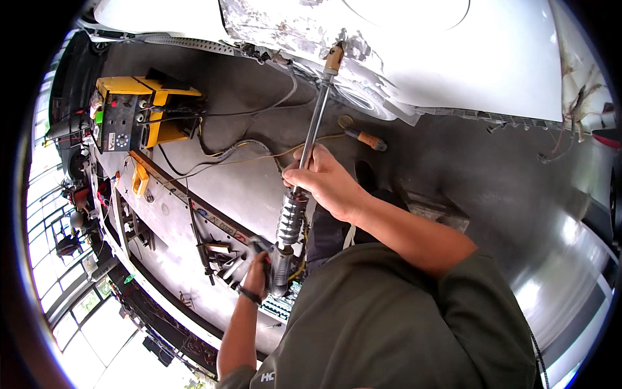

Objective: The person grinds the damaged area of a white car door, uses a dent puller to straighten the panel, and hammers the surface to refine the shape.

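Note:
A slide-hammer dent puller (pixel 315 123) runs from near my body up to a white car panel (pixel 473 58). Its brass-coloured tip holder (pixel 334 59) meets a scraped, bare-metal patch (pixel 278 26) on that panel. My right hand (pixel 327 181) is closed around the steel shaft, just above the ribbed metal weight (pixel 291 217). Lower down, my left hand (pixel 256 275) is closed at the tool's dark rear handle (pixel 280 269); some of its fingers are hidden.
A yellow and black machine (pixel 146 113) stands at the left with cables trailing across the floor. An orange-bodied power tool (pixel 367 139) lies below the car's edge. A long metal beam (pixel 194 202), hand tools (pixel 223 259) and a yellow tool (pixel 140 180) are to my left.

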Demonstrator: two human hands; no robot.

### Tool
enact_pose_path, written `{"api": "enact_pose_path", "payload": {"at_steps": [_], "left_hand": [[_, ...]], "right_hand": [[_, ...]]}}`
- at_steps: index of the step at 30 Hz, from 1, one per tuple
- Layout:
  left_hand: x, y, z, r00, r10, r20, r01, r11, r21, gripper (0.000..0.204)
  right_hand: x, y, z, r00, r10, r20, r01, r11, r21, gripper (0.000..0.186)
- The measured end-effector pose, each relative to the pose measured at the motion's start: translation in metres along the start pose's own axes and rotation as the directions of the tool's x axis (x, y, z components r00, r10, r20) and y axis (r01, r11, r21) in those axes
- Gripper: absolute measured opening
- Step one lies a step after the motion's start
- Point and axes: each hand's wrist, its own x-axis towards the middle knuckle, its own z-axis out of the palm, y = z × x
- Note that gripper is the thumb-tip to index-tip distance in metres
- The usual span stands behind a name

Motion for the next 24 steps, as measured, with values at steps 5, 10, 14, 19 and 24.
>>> {"api": "enact_pose_path", "payload": {"at_steps": [5, 10, 14, 19, 24], "left_hand": [[0.004, -0.003, 0.013, 0.687, -0.492, 0.535, 0.567, 0.823, 0.029, 0.049], [-0.015, -0.047, 0.019, 0.885, 0.404, -0.232, -0.322, 0.891, 0.321, 0.036], [-0.016, -0.061, 0.009, 0.819, 0.569, -0.080, -0.396, 0.660, 0.639, 0.040], [-0.021, -0.047, 0.026, 0.984, -0.121, -0.131, 0.101, 0.984, -0.150, 0.041], [-0.030, -0.035, 0.046, 0.972, 0.014, -0.233, -0.049, 0.988, -0.144, 0.040]], "right_hand": [[-0.010, -0.001, -0.009, 0.999, -0.038, 0.020, 0.040, 0.990, -0.134, 0.042], [-0.002, 0.003, -0.012, 0.999, 0.029, 0.024, -0.026, 0.994, -0.107, 0.046], [-0.004, 0.010, -0.016, 0.998, 0.070, 0.002, -0.070, 0.993, -0.096, 0.050], [-0.016, 0.010, -0.019, 0.987, 0.161, -0.026, -0.163, 0.968, -0.189, 0.052], [-0.016, 0.000, -0.018, 0.995, 0.097, 0.004, -0.095, 0.984, -0.150, 0.049]]}}
